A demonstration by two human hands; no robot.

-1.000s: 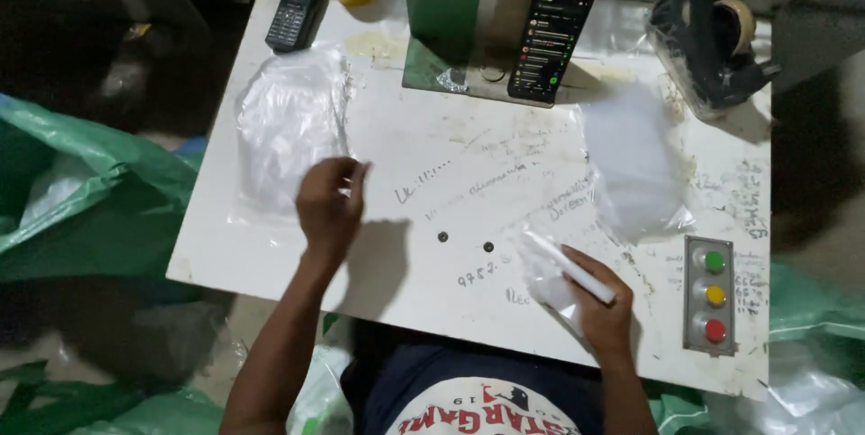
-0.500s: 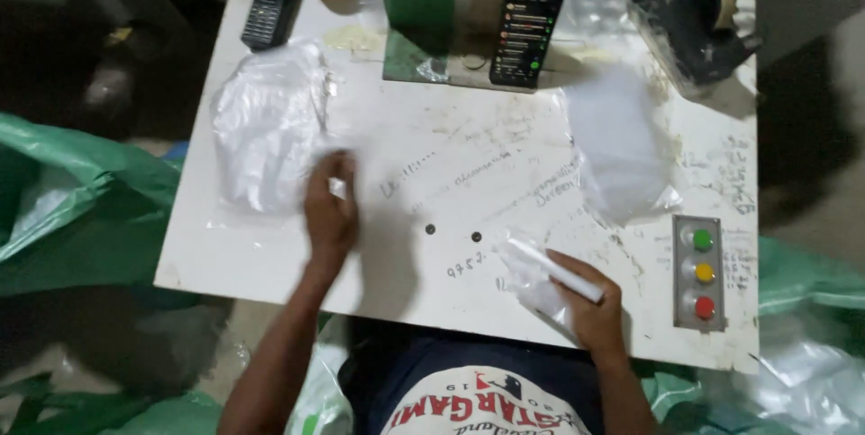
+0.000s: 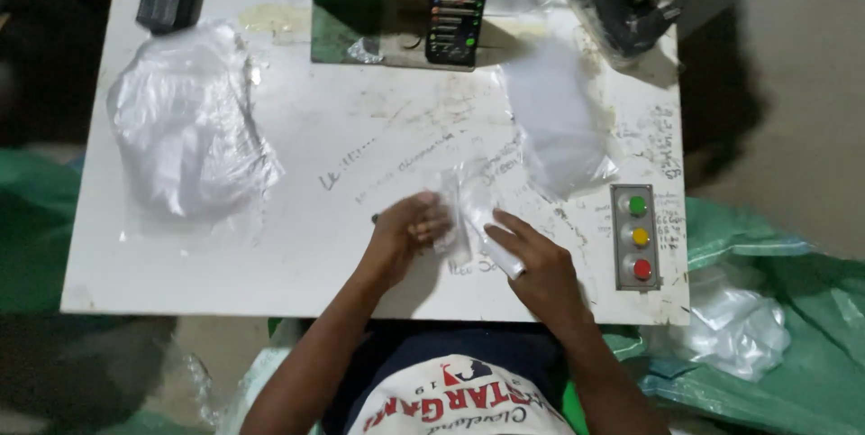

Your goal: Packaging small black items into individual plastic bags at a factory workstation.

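Near the desk's (image 3: 225, 264) front edge, the left hand (image 3: 407, 229) pinches a small clear plastic bag (image 3: 464, 210). The right hand (image 3: 532, 259), fingers curled, grips a white stick (image 3: 505, 259) and touches the bag.

1. A small clear plastic bag (image 3: 468, 210) is lying near the front middle of the white table (image 3: 225, 264), with the left hand (image 3: 410, 232) and right hand (image 3: 536, 264) touching it from either side.
2. A crumpled heap of clear plastic bags (image 3: 185, 119) is sitting at the table's left side.
3. A flatter stack of clear bags (image 3: 554, 119) is resting toward the right, just behind the button panel.
4. A grey panel (image 3: 638, 237) with green, yellow and red round buttons is sitting at the right front edge.
5. A dark upright strip with coloured rows (image 3: 458, 2) is standing at the back middle.
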